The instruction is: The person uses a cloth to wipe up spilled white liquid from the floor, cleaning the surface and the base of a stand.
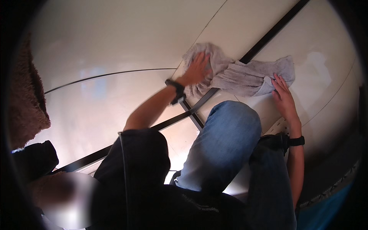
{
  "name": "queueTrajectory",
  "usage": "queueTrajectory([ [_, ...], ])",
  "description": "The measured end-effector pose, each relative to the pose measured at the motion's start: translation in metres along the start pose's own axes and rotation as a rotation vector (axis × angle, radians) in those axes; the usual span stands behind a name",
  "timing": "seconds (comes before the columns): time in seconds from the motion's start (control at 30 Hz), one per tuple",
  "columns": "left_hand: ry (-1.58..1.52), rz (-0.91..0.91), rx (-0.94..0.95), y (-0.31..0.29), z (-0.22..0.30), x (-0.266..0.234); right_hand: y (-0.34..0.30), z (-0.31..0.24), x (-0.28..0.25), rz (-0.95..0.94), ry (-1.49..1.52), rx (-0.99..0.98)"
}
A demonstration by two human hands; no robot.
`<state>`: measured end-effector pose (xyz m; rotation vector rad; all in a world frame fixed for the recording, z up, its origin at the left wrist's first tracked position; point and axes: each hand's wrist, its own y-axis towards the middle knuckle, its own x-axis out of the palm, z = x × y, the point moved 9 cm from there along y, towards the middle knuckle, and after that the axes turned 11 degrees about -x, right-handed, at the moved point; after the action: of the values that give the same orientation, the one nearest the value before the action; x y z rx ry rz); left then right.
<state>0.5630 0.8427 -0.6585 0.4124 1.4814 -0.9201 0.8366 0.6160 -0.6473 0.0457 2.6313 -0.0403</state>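
On the pale floor, the left hand and right hand rest unclenched on the grey towel; even pressure should limit bunching.

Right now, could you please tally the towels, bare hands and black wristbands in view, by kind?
Towel: 1
Bare hands, left hand and right hand: 2
Black wristbands, left wristband and right wristband: 2
Total: 5

Floor lies open beyond the cloth; a knee blocks nearer.
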Motion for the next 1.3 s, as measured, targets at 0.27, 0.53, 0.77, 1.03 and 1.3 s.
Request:
queueTrajectory([
  [0.27,0.046,0.033,0.039,0.155,-0.005,-0.007,0.002,0.007,0.002,-0.010,-0.014,-0.061],
  [0.53,0.035,-0.110,-0.164,0.035,-0.049,0.011,0.005,0.012,0.004,0.004,0.074,0.044],
  [0.77,0.229,-0.637,-0.778,-0.102,-0.070,0.042,0.011,0.003,0.027,-0.053,0.236,-0.017],
  [1.03,-0.536,-1.207,-0.817,-0.135,-0.005,0.031,0.013,-0.008,0.042,-0.143,0.250,-0.103],
  [1.3,-0.562,-0.916,-0.822,-0.123,-0.044,0.020,0.013,-0.013,0.032,-0.186,0.262,-0.076],
])
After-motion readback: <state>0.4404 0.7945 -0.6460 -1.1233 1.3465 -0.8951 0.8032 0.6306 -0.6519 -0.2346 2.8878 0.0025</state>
